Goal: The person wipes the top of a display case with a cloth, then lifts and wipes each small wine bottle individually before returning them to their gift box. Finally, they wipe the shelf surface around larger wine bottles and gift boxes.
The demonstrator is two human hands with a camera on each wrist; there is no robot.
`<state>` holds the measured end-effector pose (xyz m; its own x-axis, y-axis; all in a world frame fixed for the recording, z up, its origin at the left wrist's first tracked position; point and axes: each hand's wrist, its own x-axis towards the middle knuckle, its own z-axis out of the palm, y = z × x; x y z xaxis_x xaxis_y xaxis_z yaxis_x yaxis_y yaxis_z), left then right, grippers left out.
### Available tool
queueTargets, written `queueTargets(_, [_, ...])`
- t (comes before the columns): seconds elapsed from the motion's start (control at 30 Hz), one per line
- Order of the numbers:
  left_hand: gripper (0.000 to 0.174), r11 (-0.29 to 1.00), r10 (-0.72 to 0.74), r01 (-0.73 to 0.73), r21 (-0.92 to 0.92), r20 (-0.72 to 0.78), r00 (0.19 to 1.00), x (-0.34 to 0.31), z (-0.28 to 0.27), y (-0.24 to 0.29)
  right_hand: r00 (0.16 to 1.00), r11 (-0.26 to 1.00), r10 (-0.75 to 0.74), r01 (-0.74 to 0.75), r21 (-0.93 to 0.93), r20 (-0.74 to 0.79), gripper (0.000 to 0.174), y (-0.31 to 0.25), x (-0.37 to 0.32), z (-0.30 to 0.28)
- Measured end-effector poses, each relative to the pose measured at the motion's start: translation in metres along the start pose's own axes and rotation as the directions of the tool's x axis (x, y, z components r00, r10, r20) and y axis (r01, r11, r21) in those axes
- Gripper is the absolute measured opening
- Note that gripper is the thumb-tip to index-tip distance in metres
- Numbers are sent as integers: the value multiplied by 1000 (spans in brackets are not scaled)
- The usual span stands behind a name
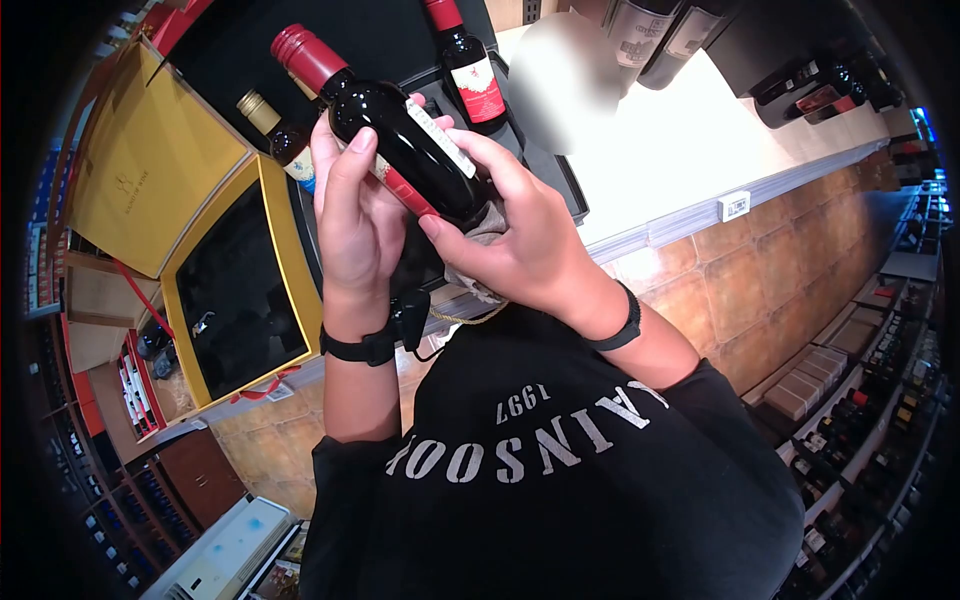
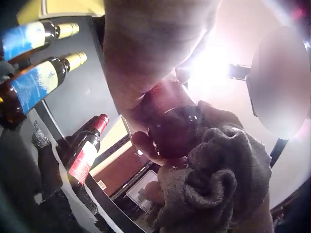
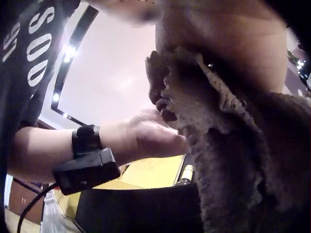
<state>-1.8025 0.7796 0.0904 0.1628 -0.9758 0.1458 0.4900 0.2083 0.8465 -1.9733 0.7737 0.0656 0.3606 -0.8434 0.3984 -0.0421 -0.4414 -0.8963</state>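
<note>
1. Wine bottle (image 1: 410,140): dark glass, red capsule, white-and-red label. It's held up in front of the chest w/ both hands, tilted, neck pointing up and away to the person's left, clear of the counter (image 1: 700,130).
2. Left hand (image 1: 350,210): wrapped round the bottle's mid-body and gripping it. Fingers are over the glass and label; neck and capsule stick out above the fist. Left wrist view shows its fingers (image 2: 146,145) curled under the dark glass.
3. Right hand (image 1: 525,245): clasps a grey-brown cloth (image 1: 487,225) bunched against the bottle's lower end, thumb lying on the glass just beside the label. The base sits in the cloth, so the bottle's bottom is hidden in the head view.
4. Wrist views: the cloth is crumpled up close to the lens. It touches the bottle's base in the left wrist view and hangs under the palm in the right wrist view.
5. Yellow gift box (image 1: 150,160): open, at the person's left, lid tipped back. Its black-lined inside (image 1: 240,290) holds one small item, too small to ID.
6. Black tray (image 1: 400,35), beyond the hands: a red-label bottle (image 1: 470,70) stands on it, w/ a gold-capped bottle (image 1: 275,125) w/ blue label behind the left hand. Left wrist view shows two gold-capped ones.
7. Racks of bottles (image 1: 870,400) run along the floor at the person's right.
</note>
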Motion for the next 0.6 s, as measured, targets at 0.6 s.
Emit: queueTargets(0.6, [77,972,29,-1,236,-115,993,2,9,3,990,869,62,-115,480,124,57,24,11,-15])
